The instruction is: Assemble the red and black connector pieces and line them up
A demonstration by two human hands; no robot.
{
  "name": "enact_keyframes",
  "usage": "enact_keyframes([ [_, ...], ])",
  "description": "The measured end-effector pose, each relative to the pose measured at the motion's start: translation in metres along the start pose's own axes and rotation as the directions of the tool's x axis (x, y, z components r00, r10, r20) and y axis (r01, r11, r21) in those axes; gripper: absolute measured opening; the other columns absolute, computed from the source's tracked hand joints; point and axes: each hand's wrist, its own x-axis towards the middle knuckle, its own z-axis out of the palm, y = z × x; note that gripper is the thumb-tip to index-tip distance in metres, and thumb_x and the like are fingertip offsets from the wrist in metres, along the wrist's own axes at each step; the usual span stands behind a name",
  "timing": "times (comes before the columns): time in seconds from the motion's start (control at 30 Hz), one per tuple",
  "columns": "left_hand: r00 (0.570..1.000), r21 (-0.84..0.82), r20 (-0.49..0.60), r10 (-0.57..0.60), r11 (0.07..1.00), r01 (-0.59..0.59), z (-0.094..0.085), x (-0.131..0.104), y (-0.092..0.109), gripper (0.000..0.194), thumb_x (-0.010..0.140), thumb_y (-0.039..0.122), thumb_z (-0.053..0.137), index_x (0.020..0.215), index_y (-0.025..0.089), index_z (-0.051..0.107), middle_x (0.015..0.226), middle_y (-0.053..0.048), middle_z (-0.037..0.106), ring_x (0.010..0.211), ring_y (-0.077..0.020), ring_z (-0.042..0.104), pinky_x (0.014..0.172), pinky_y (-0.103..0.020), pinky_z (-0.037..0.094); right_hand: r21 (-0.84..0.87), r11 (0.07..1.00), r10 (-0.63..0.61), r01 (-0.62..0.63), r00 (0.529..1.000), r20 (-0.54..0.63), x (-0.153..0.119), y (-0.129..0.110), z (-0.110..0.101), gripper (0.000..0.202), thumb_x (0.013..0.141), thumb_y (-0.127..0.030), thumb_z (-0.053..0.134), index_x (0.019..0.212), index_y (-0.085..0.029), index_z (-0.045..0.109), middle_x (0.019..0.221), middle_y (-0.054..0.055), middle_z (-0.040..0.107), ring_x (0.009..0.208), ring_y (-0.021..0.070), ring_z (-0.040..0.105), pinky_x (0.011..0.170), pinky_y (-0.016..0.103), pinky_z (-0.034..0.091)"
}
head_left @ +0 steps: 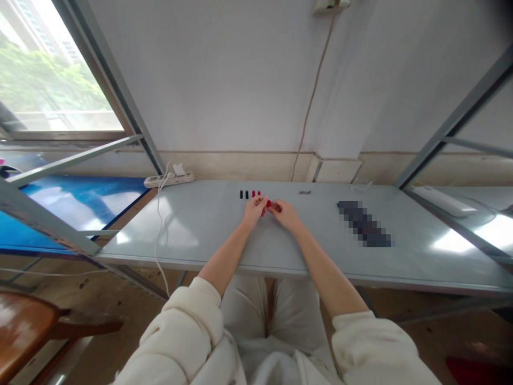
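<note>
My left hand (254,209) and my right hand (284,214) meet just above the grey table, fingers pinched. Between their fingertips is a small red piece (269,203), its exact kind too small to tell. More red shows below the left fingers, partly covered by them. Just behind the left hand stand two small red cylinders (258,193), their lower parts partly hidden. Left of these, two similar black cylinders (241,194) stand upright in the same row. Several small metal-coloured pieces (304,192) lie behind my right hand.
A white power strip (170,179) sits at the table's back left, its cable (159,224) hanging over the front edge. A dark, pixelated object (364,224) lies to the right. Metal frame posts (457,115) rise at both sides; a wall stands behind.
</note>
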Motion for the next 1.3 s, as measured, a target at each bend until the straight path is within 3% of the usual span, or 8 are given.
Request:
enact_keyframes([
  [0.1, 1.0, 0.068, 0.002, -0.011, 0.998, 0.011, -0.001, 0.003, -0.003, 0.028, 0.073, 0.043, 0.047, 0.073, 0.015, 0.049, 0.046, 0.006, 0.045, 0.033, -0.0042, 0.036, 0.036, -0.017, 0.027, -0.095, 0.995, -0.012, 0.014, 1.0, 0.02, 0.005, 0.004, -0.006, 0.013, 0.071, -0.028, 0.051, 0.065, -0.017, 0.054, 0.056, -0.001, 0.052, 0.051, 0.0098, 0.044, 0.053, 0.023, 0.036],
  [0.2, 0.997, 0.273, -0.036, 0.063, 0.961, -0.051, -0.002, 0.005, -0.008, 0.025, 0.077, 0.038, 0.041, 0.077, 0.015, 0.051, 0.049, 0.004, 0.049, 0.036, -0.0049, 0.038, 0.041, -0.018, 0.03, -0.184, 0.982, 0.027, -0.032, 0.999, -0.034, 0.017, 0.015, -0.017, 0.011, 0.069, -0.027, 0.053, 0.065, -0.017, 0.055, 0.058, 0.001, 0.055, 0.054, 0.0108, 0.047, 0.055, 0.024, 0.036],
  [0.3, 0.981, 0.549, -0.015, 0.193, 0.821, -0.153, -0.003, 0.004, -0.011, 0.021, 0.078, 0.032, 0.042, 0.077, 0.016, 0.054, 0.052, 0.003, 0.051, 0.045, -0.0064, 0.043, 0.049, -0.019, 0.034, -0.238, 0.961, 0.116, -0.143, 0.985, -0.127, 0.034, 0.033, -0.029, 0.011, 0.068, -0.027, 0.054, 0.064, -0.017, 0.055, 0.061, 0.003, 0.058, 0.056, 0.0122, 0.051, 0.057, 0.025, 0.038],
  [0.4, 0.973, 0.693, 0.049, 0.225, 0.694, -0.196, -0.001, -0.001, -0.009, 0.019, 0.078, 0.029, 0.041, 0.08, 0.017, 0.056, 0.057, 0.001, 0.054, 0.05, -0.0077, 0.045, 0.054, -0.02, 0.034, -0.298, 0.924, 0.195, -0.24, 0.966, -0.172, 0.046, 0.054, -0.036, 0.008, 0.068, -0.023, 0.054, 0.067, -0.016, 0.057, 0.067, 0.006, 0.061, 0.062, 0.0145, 0.054, 0.06, 0.026, 0.04],
  [0.6, 0.975, 0.751, 0.077, 0.208, 0.632, -0.194, 0.001, -0.002, -0.007, 0.022, 0.08, 0.028, 0.038, 0.083, 0.017, 0.057, 0.06, 0.0, 0.056, 0.053, -0.008, 0.047, 0.055, -0.019, 0.034, -0.385, 0.872, 0.257, -0.304, 0.951, -0.169, 0.058, 0.079, -0.032, 0.011, 0.07, -0.024, 0.053, 0.073, -0.016, 0.06, 0.078, 0.009, 0.063, 0.073, 0.0175, 0.057, 0.066, 0.028, 0.042],
  [1.07, 0.974, 0.799, 0.115, 0.198, 0.565, -0.209, 0.001, -0.002, -0.01, 0.023, 0.08, 0.03, 0.038, 0.085, 0.018, 0.057, 0.067, 0.0, 0.059, 0.056, -0.0087, 0.049, 0.057, -0.02, 0.035, -0.466, 0.807, 0.388, -0.364, 0.921, -0.047, 0.071, 0.079, -0.036, 0.011, 0.072, -0.021, 0.053, 0.08, -0.016, 0.059, 0.087, 0.01, 0.062, 0.081, 0.017, 0.056, 0.071, 0.026, 0.04],
  [1.17, 0.974, 0.8, 0.108, 0.197, 0.564, -0.203, 0.001, -0.002, -0.01, 0.024, 0.08, 0.029, 0.039, 0.095, 0.019, 0.055, 0.068, 0.0, 0.059, 0.057, -0.0098, 0.05, 0.059, -0.021, 0.037, -0.486, 0.801, 0.379, -0.349, 0.925, -0.04, 0.074, 0.08, -0.038, 0.006, 0.07, -0.019, 0.054, 0.074, -0.016, 0.059, 0.081, 0.008, 0.063, 0.077, 0.0166, 0.057, 0.069, 0.026, 0.041],
  [1.3, 0.978, 0.814, 0.079, 0.195, 0.554, -0.177, 0.0, -0.005, -0.009, 0.039, 0.079, 0.027, 0.04, 0.117, 0.019, 0.041, 0.072, -0.002, 0.059, 0.064, -0.013, 0.054, 0.065, -0.023, 0.039, -0.506, 0.796, 0.364, -0.331, 0.931, -0.035, 0.076, 0.083, -0.038, 0.007, 0.065, -0.019, 0.058, 0.071, -0.016, 0.058, 0.075, 0.008, 0.062, 0.074, 0.0183, 0.057, 0.066, 0.028, 0.042],
])
